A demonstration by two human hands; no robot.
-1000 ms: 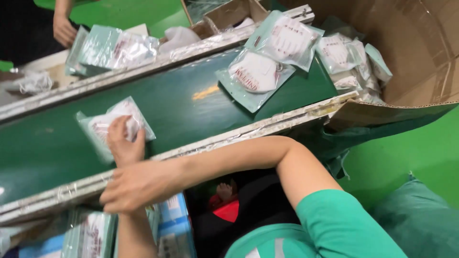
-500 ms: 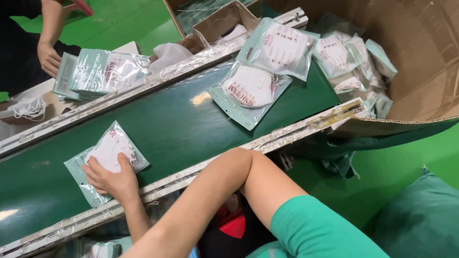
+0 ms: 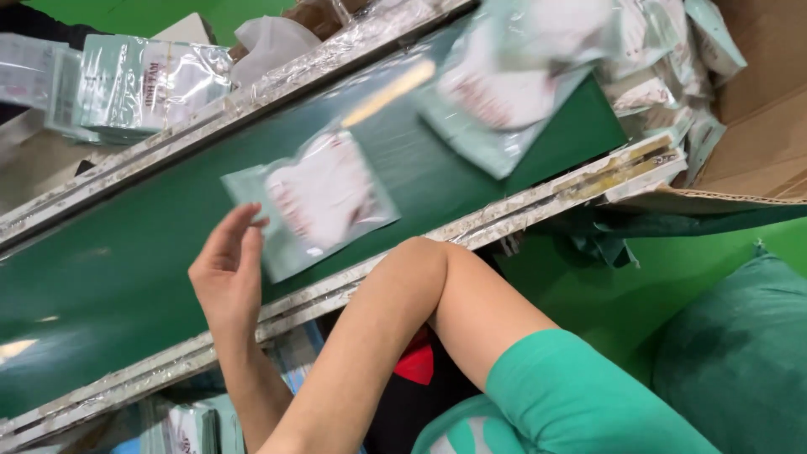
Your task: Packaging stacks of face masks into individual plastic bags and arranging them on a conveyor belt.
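A flat mint-green pouch (image 3: 319,197) with a white item inside lies on the dark green conveyor belt (image 3: 109,269). My left hand (image 3: 227,273) is raised just left of it, fingers apart, fingertips at the pouch's left edge and holding nothing. My right arm in a green sleeve crosses the near rail, elbow bent. Its forearm runs down out of the picture, so my right hand is hidden. A second, blurred pouch (image 3: 504,92) lies farther right on the belt.
A cardboard box (image 3: 756,126) at the belt's right end holds several pouches (image 3: 672,76). A wrapped stack of pouches (image 3: 143,80) sits beyond the far rail. More pouches (image 3: 185,424) lie under the near rail (image 3: 538,202). A green sack (image 3: 740,353) is at lower right.
My left hand has lifted off the pouch, which has travelled right along the belt. My right hand has dropped out of view. The view has shifted closer.
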